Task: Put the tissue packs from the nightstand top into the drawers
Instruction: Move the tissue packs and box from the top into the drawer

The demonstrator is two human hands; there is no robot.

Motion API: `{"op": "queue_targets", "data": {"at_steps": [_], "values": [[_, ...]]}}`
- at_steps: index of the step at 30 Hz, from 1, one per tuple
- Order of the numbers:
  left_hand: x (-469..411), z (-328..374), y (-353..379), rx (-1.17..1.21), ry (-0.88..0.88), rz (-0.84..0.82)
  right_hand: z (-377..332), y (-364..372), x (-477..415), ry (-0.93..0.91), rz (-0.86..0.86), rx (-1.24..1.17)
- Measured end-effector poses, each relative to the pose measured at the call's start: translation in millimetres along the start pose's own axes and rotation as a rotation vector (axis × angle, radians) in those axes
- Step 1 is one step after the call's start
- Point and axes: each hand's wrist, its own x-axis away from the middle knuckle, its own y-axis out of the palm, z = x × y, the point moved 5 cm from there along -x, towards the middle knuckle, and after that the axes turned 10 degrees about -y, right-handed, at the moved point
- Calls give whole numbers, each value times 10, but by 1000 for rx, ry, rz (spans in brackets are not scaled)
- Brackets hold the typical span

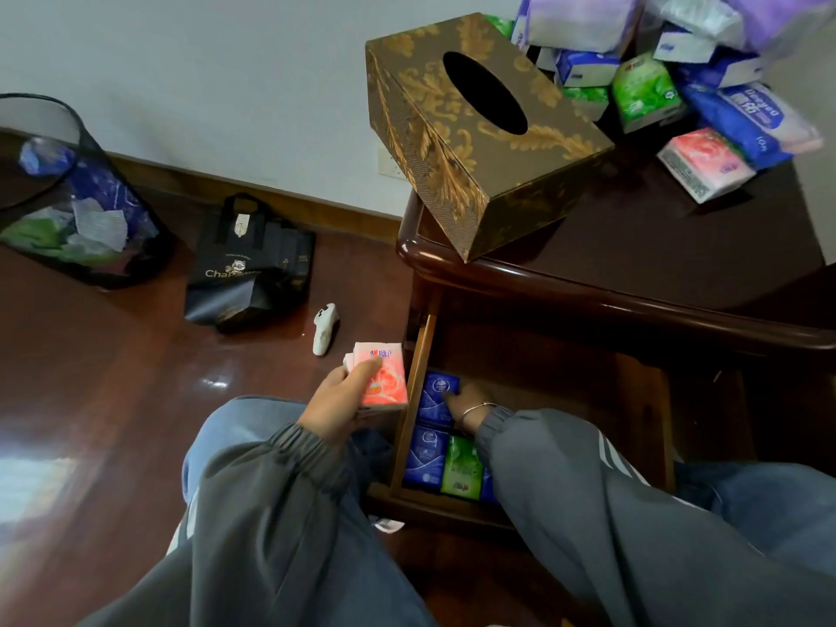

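A pink tissue pack (382,377) with a rose print sits clamped in the left hand (337,400), thumb across its face and fingers curled behind, just left of the open drawer (642,400) at lower centre of the frame. More pink packs appear stacked behind it in the same grip. Inside the drawer, the right hand (463,398) presses down on a blue tissue pack (434,395) against the left wall, fingers together on its wrapper; whether they grip it cannot be told. A thin bracelet (475,409) circles that wrist. Nearer the drawer front lie another blue pack (425,459) and a green pack (462,466) side by side, partly covered by a grey sleeve (588,491).

At upper right, the dark polished nightstand top (656,246) carries a heap of packs (705,65) in blue, green, purple and white wrappers, with a pink pack (703,162) lying at its near edge. A brown tissue box (475,129) with gold leaf pattern and an oval slot stands at the top's left corner, overhanging it.

On the glossy reddish wood floor (113,377), a black shopping bag (251,269) slumps near the white wall (181,61), a small white device (325,330) lies beside it, and a black mesh bin (68,192) holding wrappers stands at far left.
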Motion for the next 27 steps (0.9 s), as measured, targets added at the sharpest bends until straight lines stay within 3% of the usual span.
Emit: {"op": "queue_targets", "data": {"at_steps": [4,7,10,13,16,22,24,27], "values": [[10,7,38,-18,27,15,29,-68,94,-14,-135,77],[36,13,97,-36,52,20,19,-259,197,-59,-85,113],[84,-14,192,-72,68,-12,-160,-407,427,-184,-44,-220],[148,-57,375,-124,112,-102,-292,-479,730,-208,-147,-546],[207,-95,549,-143,127,-164,-287,-536,882,-250,-204,-600],[204,-269,769,-236,63,-278,-7,-659,862,-180,-147,-762],[122,-258,691,-420,151,-140,158,-728,800,-126,-75,-781],[-46,-130,408,-695,260,238,409,-851,692,-41,91,-723]]}}
